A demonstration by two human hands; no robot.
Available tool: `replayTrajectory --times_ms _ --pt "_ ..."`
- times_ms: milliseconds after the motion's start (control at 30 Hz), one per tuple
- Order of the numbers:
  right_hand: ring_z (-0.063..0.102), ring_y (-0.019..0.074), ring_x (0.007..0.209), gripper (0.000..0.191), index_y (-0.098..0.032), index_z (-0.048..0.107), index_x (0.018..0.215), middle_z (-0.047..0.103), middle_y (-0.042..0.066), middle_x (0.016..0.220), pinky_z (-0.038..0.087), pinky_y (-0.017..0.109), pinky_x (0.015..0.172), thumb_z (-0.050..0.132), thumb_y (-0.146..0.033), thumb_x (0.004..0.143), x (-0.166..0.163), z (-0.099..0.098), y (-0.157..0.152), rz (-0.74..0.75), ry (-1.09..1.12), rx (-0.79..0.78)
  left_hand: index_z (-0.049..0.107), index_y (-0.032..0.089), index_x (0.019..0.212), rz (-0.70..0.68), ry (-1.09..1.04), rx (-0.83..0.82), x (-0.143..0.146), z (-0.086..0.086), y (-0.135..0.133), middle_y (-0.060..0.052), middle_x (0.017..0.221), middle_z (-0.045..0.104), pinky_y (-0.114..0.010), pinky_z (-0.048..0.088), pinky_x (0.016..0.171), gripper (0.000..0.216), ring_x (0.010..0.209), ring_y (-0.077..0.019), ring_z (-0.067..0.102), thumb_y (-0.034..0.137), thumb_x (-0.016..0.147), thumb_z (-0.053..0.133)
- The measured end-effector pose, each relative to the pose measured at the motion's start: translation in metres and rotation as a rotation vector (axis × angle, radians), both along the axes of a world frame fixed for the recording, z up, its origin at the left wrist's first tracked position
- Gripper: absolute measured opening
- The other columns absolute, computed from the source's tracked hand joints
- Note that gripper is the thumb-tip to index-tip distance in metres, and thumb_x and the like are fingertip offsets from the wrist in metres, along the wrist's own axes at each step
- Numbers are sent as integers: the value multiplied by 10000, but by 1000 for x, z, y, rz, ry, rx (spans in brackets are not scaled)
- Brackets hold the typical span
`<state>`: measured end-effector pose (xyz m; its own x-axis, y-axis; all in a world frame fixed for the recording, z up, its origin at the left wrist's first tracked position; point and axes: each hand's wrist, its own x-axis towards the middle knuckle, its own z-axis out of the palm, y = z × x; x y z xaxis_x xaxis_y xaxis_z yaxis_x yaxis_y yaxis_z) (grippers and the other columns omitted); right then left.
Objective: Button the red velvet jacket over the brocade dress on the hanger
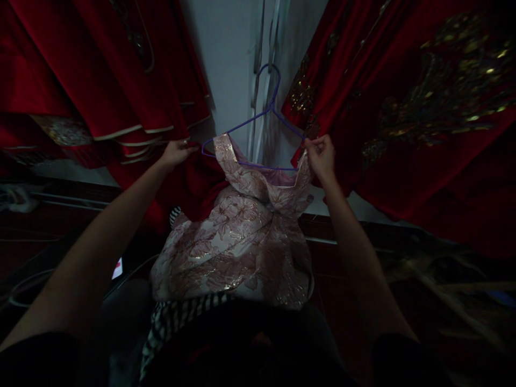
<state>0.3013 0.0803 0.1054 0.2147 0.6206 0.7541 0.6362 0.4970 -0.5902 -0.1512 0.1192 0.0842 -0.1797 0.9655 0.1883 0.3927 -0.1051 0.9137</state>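
A pale pink dress (237, 236) with a shiny floral pattern hangs down toward my lap. Its straps sit on a purple hanger (250, 119) with the hook upright against the pale wall. At the hanger's right end, my right hand (321, 154) is closed, pinching the dress's right strap. Just left of the hanger's other end, my left hand (176, 155) has its fingers pinched together on the edge of a red cloth (197, 185). This cloth drapes down beside the dress's left side.
Red garments (133, 70) with pale trim hang at left. More red garments (403, 177) with gold sequins hang at right. A lit screen (117, 268) and a white cable (32, 277) lie at lower left. Black-and-white striped fabric (177, 317) shows under the dress.
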Motion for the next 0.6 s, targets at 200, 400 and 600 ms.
replayTrajectory --times_ms 200,400,600 --pt "615 188 787 356 -229 523 842 618 32 810 492 367 817 543 -584 840 -15 10 -32 -51 -98 -17 578 131 767 31 59 419 101 58 17 -24 710 549 -259 472 738 105 795 -159 576 201 777 656" --pt "626 188 743 440 -230 534 795 627 30 749 514 344 740 542 -669 801 -19 14 -38 -34 -79 -60 536 168 942 -84 109 580 162 78 -14 -10 795 535 -289 452 803 135 851 -166 585 229 845 606" --pt "600 186 586 561 -200 575 639 533 12 513 521 357 621 482 -727 804 -1 40 -1 145 -163 -363 555 145 775 -105 169 526 148 91 -8 -19 723 505 -299 435 840 87 870 -181 571 195 844 573"
